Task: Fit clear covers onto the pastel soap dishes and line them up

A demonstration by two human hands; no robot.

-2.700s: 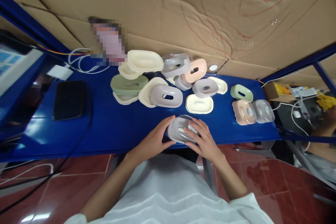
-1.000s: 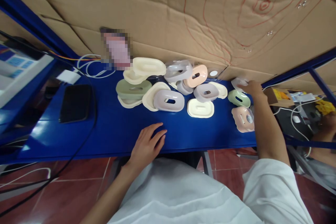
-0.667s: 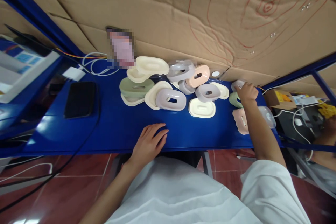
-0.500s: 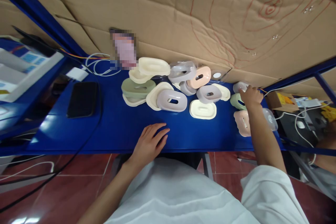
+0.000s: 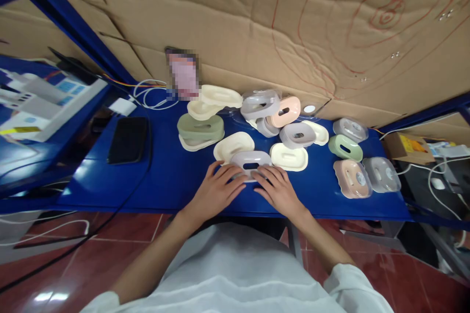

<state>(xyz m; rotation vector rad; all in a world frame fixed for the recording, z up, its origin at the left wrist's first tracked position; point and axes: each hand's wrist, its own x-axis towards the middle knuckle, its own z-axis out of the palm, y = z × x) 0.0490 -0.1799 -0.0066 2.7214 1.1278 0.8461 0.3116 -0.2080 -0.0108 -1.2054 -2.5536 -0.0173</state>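
Note:
A pale lilac oval plastic cover with a slot lies near the table's front, between my hands. My left hand curls its fingers over the left end of it. At the other end, my right hand has its fingers on the right side, thumb toward the front. The fingers hide part of the near edge. Just behind is a cream tray-like base, partly covered by the lilac piece. To the right lies another cream base, and farther back a greyish cover.
Green and peach covers stand at the back with more cream bases. Several covers, some clear, sit at right, including a peach one. A black tablet-like device and a white adapter lie left. Cardboard walls the back.
My right hand has left the group at the right and come to the middle. The lilac cover has moved toward me, off most of the cream base, and both hands are now on it.

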